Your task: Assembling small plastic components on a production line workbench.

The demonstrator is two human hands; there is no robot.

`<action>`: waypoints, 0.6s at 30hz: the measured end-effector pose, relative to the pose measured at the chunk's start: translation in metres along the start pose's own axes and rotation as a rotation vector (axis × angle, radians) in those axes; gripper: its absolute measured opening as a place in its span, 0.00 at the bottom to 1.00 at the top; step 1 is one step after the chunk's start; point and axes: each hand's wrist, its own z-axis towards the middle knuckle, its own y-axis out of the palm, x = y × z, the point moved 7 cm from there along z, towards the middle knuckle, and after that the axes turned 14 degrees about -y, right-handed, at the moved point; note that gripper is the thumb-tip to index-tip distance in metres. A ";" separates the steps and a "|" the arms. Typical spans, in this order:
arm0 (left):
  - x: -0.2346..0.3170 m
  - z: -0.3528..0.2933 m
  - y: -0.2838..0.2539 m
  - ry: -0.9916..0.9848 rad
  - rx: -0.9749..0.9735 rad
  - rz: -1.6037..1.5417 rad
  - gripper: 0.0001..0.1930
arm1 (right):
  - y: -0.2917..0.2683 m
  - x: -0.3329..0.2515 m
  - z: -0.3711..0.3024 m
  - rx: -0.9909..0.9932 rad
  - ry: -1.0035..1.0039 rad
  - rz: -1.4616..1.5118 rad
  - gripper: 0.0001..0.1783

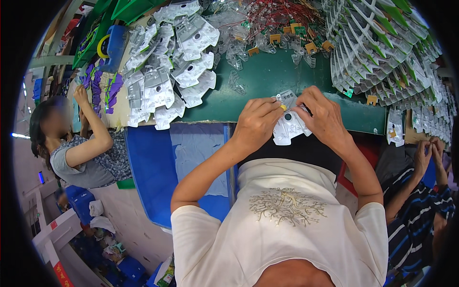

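Observation:
At the near edge of the green worktop (267, 76), a white-grey moulded plastic housing (290, 129) with a dark round spot is held in front of my body. My left hand (258, 123) is closed on its left side. A small yellow piece (283, 107) shows by those fingertips; whether it is pinched or fixed to the housing I cannot tell. My right hand (326, 117) curls over the housing's upper right side, its thumb and fingers drawn together. What lies between them is too small to make out.
Similar housings (193, 40) are heaped at the left, more stacked (377, 52) at the right. Clear plastic bits, red wires (272, 16) and tan boards (275, 38) lie at the back. A blue bin (153, 177) stands left of me. Co-workers sit left (81, 153) and right (416, 210).

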 end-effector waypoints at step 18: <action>-0.012 0.007 0.013 -0.032 -0.094 -0.240 0.31 | -0.006 -0.002 -0.010 0.056 -0.033 -0.089 0.05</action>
